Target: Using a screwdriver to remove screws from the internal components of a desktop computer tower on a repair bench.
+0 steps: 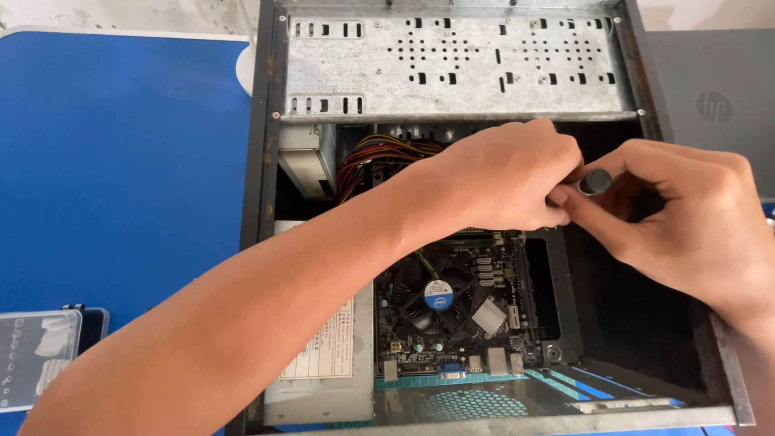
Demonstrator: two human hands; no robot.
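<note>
An open desktop computer case (pixel 452 64) lies on its side on a blue table. Inside sits a motherboard (pixel 484 323) with a round black cooler fan (pixel 436 299). My left hand (pixel 504 178) reaches across into the case above the board, fingers curled together. My right hand (pixel 686 218) comes in from the right and grips a dark screwdriver handle (pixel 597 181) whose round end shows between the two hands. The tool's shaft and tip are hidden behind my left hand. A bundle of coloured wires (pixel 379 157) runs behind my left wrist.
A grey power supply (pixel 323 371) sits low at the left inside the case. A perforated metal drive bay fills the case top. The blue table (pixel 121 161) lies to the left with a clear plastic box (pixel 36 355) at its near edge. A grey laptop (pixel 714 105) is at the right.
</note>
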